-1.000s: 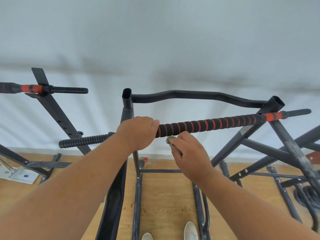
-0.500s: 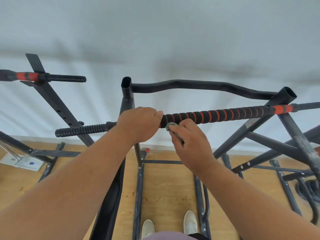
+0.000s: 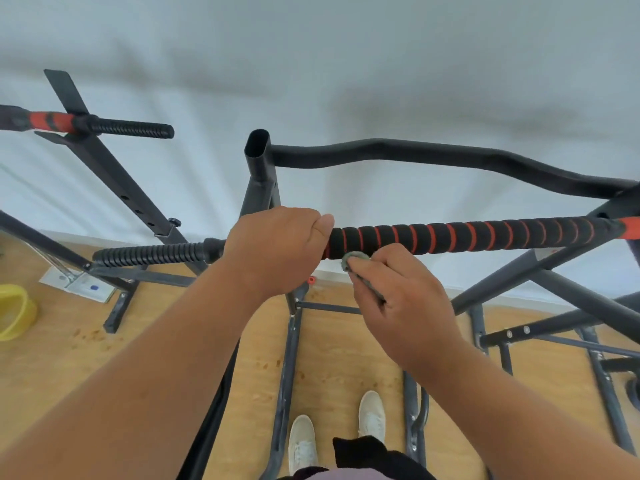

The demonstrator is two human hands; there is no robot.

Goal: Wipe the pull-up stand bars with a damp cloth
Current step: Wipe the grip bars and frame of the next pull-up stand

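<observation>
A black pull-up bar with red spiral stripes (image 3: 467, 237) runs across the middle of the view on a dark steel stand. My left hand (image 3: 277, 247) is wrapped around the bar at its left end, beside the upright post (image 3: 258, 174). My right hand (image 3: 405, 299) sits just below the bar and pinches a small grey-green cloth (image 3: 355, 259), whose rolled tip touches the bar's underside right of my left hand. Most of the cloth is hidden in my fingers.
A wavy black upper bar (image 3: 433, 157) lies behind the striped one. A ribbed black grip (image 3: 149, 254) sticks out left. A second stand (image 3: 104, 168) is at the left, a yellow bucket (image 3: 14, 313) on the wooden floor, frame struts (image 3: 554, 299) at the right.
The view has tipped down and shifted right. My right hand with the cloth has risen from just under the bar to touch its underside. My left hand keeps its grip.
</observation>
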